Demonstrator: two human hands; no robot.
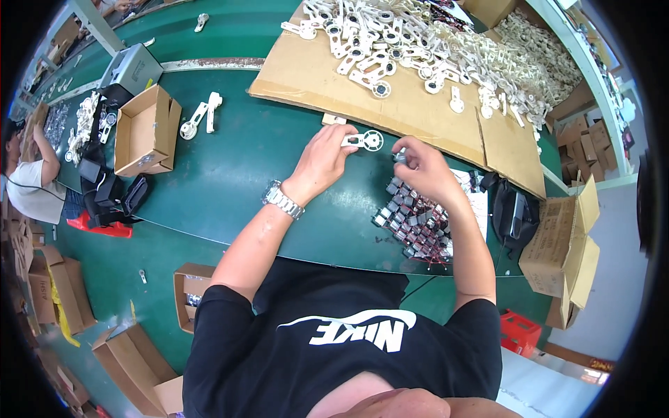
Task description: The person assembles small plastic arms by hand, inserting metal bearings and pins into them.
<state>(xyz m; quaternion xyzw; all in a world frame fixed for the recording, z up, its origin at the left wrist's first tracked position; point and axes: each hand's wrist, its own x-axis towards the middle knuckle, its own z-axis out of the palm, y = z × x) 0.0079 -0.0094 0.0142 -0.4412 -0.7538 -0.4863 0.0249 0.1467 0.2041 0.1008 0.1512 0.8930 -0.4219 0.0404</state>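
My left hand (pixel 322 159) is closed on a white plastic housing (pixel 364 141) with a round spoked ring at one end. The ring points right, toward my other hand. A small grey motor (pixel 399 156) is pinched in the fingertips of my right hand (pixel 426 171), a short way apart from the housing. Just below that hand lies a heap of small motors (pixel 414 221) with dark red wires, partly hidden by my right forearm. Beyond both hands, a large pile of white housings (pixel 390 52) covers a cardboard sheet (pixel 300 80).
Two loose white parts (pixel 201 120) lie beside an open cardboard box (pixel 136 143) on the green table (pixel 230 167). A black bag (pixel 514 216) and an open carton (pixel 557 244) stand at the right. Another person (pixel 38 177) sits far left.
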